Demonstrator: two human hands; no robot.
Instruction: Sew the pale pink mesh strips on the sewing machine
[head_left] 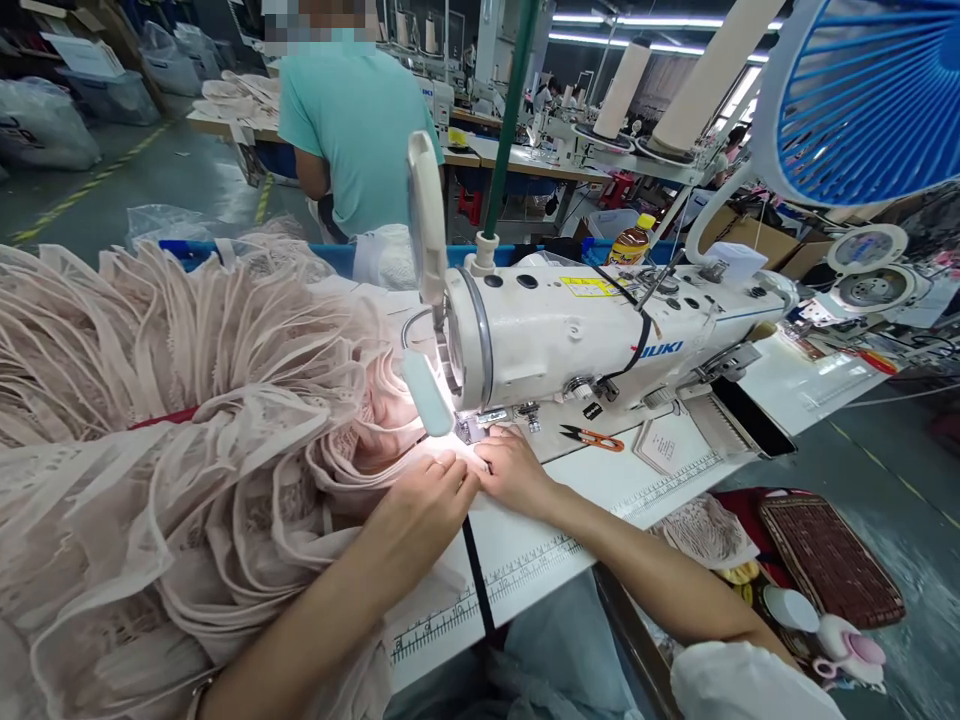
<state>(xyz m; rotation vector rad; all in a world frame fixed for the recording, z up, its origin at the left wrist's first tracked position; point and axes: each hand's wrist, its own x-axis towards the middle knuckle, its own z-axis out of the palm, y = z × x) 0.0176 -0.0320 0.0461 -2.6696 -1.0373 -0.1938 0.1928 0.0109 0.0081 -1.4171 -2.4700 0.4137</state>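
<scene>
A white Juki sewing machine (585,330) stands on the white table (540,560), its lamp lighting the presser foot (471,428). A big heap of pale pink lace and mesh fabric (165,420) fills the left side. My left hand (424,505) presses the fabric edge flat just before the foot, fingers together and pinching the cloth. My right hand (512,468) lies on the table right of the foot, fingertips holding down the same fabric edge. A black strip (475,580) runs down the table between my arms.
Orange thread snips (594,438) lie on the table under the machine arm. A person in a teal shirt (352,130) stands behind the machine. A blue fan (862,90) is at upper right. A woven mat (829,560), cups and lace pieces sit lower right.
</scene>
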